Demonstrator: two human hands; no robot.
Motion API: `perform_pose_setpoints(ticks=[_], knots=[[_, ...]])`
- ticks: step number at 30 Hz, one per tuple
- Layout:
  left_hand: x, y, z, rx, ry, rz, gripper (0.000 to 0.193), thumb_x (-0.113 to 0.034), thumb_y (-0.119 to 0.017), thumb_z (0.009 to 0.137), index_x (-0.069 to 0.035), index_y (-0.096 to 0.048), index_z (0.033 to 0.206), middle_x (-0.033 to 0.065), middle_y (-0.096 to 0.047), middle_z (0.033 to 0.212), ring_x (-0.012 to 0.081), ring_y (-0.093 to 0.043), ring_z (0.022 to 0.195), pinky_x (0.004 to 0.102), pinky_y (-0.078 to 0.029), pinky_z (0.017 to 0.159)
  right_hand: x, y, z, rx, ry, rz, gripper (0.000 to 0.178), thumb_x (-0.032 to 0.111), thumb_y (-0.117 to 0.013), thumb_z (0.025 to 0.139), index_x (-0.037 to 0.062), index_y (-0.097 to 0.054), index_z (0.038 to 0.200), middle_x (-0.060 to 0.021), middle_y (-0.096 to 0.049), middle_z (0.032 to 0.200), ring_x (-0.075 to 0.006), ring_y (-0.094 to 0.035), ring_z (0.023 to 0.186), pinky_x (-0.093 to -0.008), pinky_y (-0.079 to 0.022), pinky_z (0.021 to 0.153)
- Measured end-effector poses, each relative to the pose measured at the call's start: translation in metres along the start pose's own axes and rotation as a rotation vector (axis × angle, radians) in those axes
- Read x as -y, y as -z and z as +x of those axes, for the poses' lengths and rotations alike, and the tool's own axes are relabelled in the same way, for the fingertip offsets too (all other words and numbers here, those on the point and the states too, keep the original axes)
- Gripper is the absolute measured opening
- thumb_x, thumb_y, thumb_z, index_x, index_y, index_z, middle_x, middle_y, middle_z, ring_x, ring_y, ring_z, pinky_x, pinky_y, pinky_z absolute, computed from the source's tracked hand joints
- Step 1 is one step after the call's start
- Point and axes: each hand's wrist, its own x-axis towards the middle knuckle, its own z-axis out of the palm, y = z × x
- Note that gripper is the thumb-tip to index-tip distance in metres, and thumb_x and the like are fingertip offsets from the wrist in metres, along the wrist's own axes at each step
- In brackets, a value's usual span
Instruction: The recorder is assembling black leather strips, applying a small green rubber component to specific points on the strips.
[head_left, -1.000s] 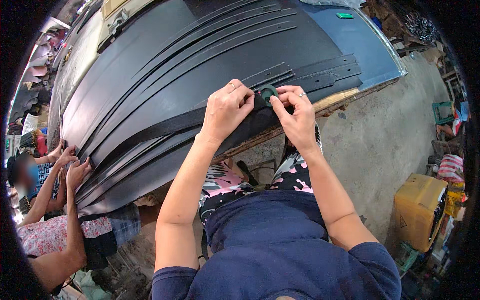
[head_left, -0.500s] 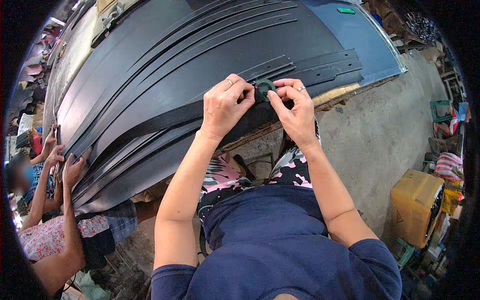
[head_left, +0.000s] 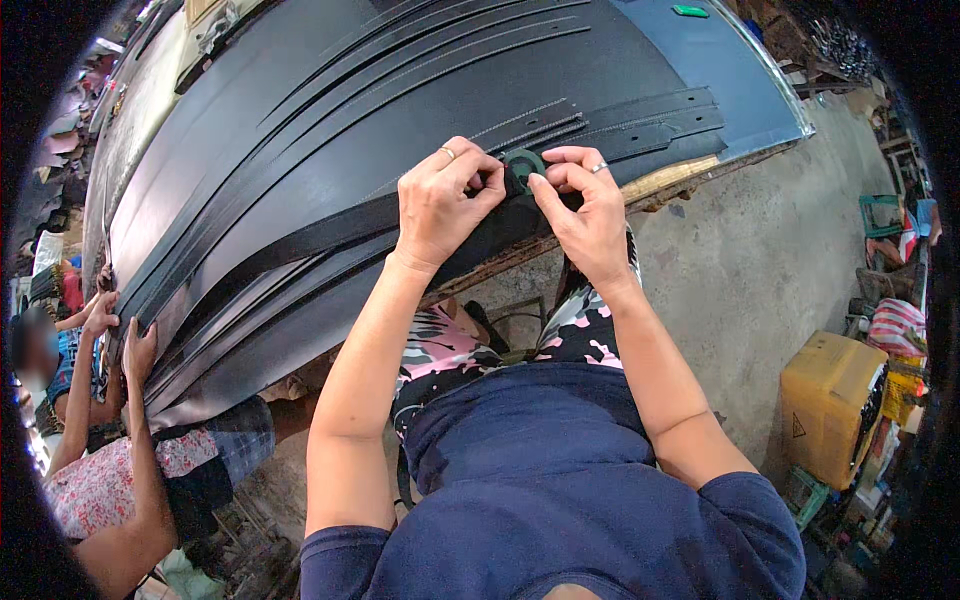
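A dark green, round belt buckle (head_left: pixel 522 163) is held between my hands at the near edge of the table. A wide black belt strap (head_left: pixel 315 233) runs from it to the left, under my left hand. My left hand (head_left: pixel 442 203) is closed in a pinch by the strap's end, just left of the buckle. With thumb and fingers, my right hand (head_left: pixel 582 208) grips the buckle's right side. How buckle and strap are joined is hidden by my fingers.
Several long stitched black straps (head_left: pixel 440 75) lie across the black sheet (head_left: pixel 240 90) on the table. Two other people are at the left, one with hands (head_left: pixel 138 350) on the straps. A small green object (head_left: pixel 690 11) lies far right. A brown carton (head_left: pixel 825 410) stands on the right.
My hands have shifted slightly left and up in the picture with the buckle, the grip much the same. At the left, another person's hands have moved a little along the straps.
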Motion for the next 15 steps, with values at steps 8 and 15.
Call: perform_pose_setpoints(ticks=[8, 15], knots=[[0.0020, 0.0018, 0.0005, 0.017, 0.076, -0.027, 0.010, -0.002, -0.076, 0.072, -0.006, -0.069, 0.078, 0.0020, -0.066, 0.077, 0.0085, -0.062, 0.059, 0.0214, -0.051, 0.055, -0.0010, 0.0010, -0.0009, -0.061, -0.087, 0.141, 0.014, 0.007, -0.070, 0.084, -0.0026, -0.062, 0.078, -0.0103, -0.061, 0.102, -0.0137, -0.057, 0.072, -0.0270, -0.048, 0.067], [0.0045, 0.0048, 0.0006, 0.032, 0.139, -0.084, 0.008, -0.002, -0.075, 0.074, -0.004, -0.068, 0.079, 0.0039, -0.066, 0.077, 0.0101, -0.064, 0.061, 0.0225, -0.053, 0.057, -0.0036, 0.0004, -0.0003, -0.027, 0.009, 0.018, 0.014, 0.008, -0.071, 0.083, -0.0023, -0.063, 0.078, -0.0110, -0.061, 0.101, -0.0146, -0.059, 0.074, -0.0276, -0.048, 0.068]])
